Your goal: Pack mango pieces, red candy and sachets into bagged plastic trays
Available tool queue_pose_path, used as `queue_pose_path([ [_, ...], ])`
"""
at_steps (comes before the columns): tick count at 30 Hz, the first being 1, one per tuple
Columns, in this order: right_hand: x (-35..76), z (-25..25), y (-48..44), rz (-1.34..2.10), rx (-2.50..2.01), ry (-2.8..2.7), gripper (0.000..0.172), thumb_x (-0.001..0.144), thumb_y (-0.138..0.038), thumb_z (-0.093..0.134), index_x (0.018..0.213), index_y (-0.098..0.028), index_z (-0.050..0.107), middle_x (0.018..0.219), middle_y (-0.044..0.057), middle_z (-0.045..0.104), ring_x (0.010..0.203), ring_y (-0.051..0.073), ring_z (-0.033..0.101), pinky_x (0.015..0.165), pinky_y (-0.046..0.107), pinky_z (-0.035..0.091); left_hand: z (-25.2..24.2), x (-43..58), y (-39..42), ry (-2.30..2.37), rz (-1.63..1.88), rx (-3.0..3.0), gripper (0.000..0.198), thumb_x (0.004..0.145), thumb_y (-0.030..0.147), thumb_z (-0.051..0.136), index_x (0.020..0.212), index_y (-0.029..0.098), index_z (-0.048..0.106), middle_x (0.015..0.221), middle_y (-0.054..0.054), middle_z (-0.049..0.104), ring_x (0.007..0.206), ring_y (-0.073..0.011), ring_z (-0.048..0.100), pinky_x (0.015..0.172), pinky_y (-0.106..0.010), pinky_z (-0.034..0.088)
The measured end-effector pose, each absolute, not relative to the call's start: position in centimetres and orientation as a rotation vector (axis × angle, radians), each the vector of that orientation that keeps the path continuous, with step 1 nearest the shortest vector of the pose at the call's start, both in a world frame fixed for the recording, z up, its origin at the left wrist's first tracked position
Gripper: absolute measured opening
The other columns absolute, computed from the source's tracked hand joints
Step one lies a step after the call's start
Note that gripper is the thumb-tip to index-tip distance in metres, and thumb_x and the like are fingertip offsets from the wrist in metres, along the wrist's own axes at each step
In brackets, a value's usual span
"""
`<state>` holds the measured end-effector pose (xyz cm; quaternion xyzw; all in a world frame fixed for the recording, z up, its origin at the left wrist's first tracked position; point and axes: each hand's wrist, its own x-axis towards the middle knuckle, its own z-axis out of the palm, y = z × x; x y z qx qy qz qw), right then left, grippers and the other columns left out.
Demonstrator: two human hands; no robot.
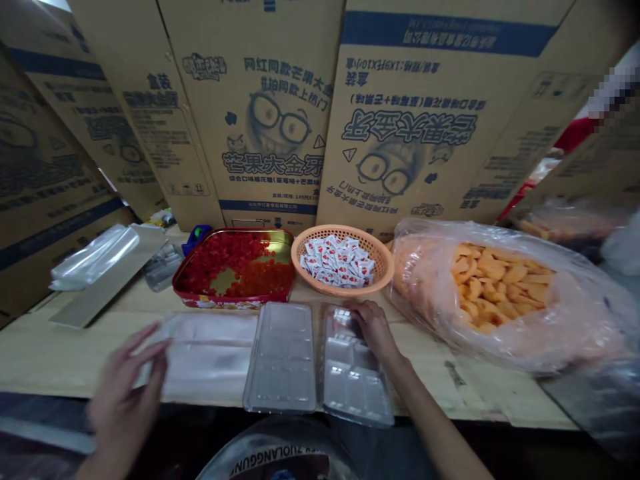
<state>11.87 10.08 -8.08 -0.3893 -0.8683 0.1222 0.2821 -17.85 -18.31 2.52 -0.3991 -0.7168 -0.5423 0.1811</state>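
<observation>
Right hand (375,330) lies on clear plastic blister tray (357,380), grip unclear; tray's long axis runs front-to-back on pale wooden table (45,353). Left hand (125,393) open, blurred, beside clear plastic sheets (207,353). Behind: red tin (235,231) of red pieces, orange basket (330,228) of white sachets (336,262).

The left hand (127,393) and right hand (375,330) are bare and slim-fingered, as is the slender right forearm (425,407).

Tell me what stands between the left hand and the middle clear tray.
A flat clear plastic pack lies in the way, on the table directly between the left hand and the middle clear tray.
</observation>
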Motion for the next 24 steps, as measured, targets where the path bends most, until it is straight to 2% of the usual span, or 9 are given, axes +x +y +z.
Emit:
queue_pose_path([
  [4,12.0,-8.5,10.1,0.269,-1.026,-2.312,0.025,0.084,-0.017,0.042,0.088,-0.016,0.066,0.083,0.011,0.063,0.086,0.024,0.055,0.077,0.037,0.042,-1.4,-13.3,-12.6,-2.14,-1.577,-1.8,0.021,0.072,0.018,0.058,0.085,0.03,0.07,0.107,-0.003,0.066,0.097,-0.0206,0.06,0.086,-0.033,0.047],
  [8,12.2,-8.8,9.9,0.2,-0.933,-2.278,0.026,0.085,-0.016,0.04,0.091,-0.016,0.065,0.085,0.011,0.062,0.085,0.023,0.054,0.076,0.037,0.043,-2.2,-8.0,-8.7,-2.284,-1.768,-2.172,0.026,0.076,0.016,0.053,0.092,0.028,0.069,0.107,-0.007,0.064,0.1,-0.0193,0.058,0.088,-0.031,0.045],
  [12,12.9,-8.2,9.5,0.232,-0.888,-2.122,0.024,0.087,-0.02,0.041,0.097,-0.018,0.063,0.09,0.01,0.062,0.088,0.023,0.053,0.077,0.038,0.044,-2.5,-5.1,-5.5,-2.543,-1.982,-2.1,0.042,0.072,0.02,0.06,0.114,0.023,0.059,0.112,-0.009,0.06,0.1,-0.0203,0.056,0.084,-0.031,0.045],
  [15,13.3,-7.2,8.9,0.263,-0.903,-1.988,0.024,0.088,-0.024,0.041,0.102,-0.02,0.061,0.091,0.008,0.061,0.088,0.021,0.054,0.075,0.037,0.045,-2.9,-4.1,-3.8,-2.69,-2.204,-1.971,0.057,0.065,0.027,0.069,0.12,0.021,0.053,0.11,-0.01,0.059,0.098,-0.0209,0.055,0.081,-0.03,0.045],
  [17,13.5,-6.2,8.5,0.259,-0.898,-1.935,0.022,0.088,-0.025,0.042,0.1,-0.021,0.061,0.088,0.007,0.06,0.086,0.021,0.054,0.074,0.036,0.046,-2.8,-3.5,-3.2,-2.756,-2.441,-1.931,0.057,0.063,0.03,0.072,0.116,0.019,0.054,0.101,-0.008,0.061,0.091,-0.0192,0.057,0.078,-0.03,0.045],
  [21,14.1,-3.1,7.9,0.258,-0.812,-1.905,0.019,0.086,-0.025,0.048,0.098,-0.022,0.062,0.089,0.007,0.062,0.084,0.019,0.056,0.073,0.035,0.047,-1.6,-2.4,-3.0,-2.897,-3.013,-1.867,0.039,0.067,0.034,0.07,0.097,0.016,0.054,0.084,-0.006,0.064,0.073,-0.0185,0.062,0.065,-0.033,0.049],
  [24,15.3,-0.4,7.9,0.349,-0.866,-1.793,0.016,0.084,-0.029,0.051,0.093,-0.022,0.063,0.091,0.007,0.062,0.087,0.02,0.056,0.077,0.036,0.045,-0.8,-2.0,-2.9,-2.913,-3.232,-1.681,0.028,0.069,0.031,0.068,0.085,0.016,0.051,0.084,-0.007,0.066,0.074,-0.0193,0.064,0.063,-0.032,0.05],
])
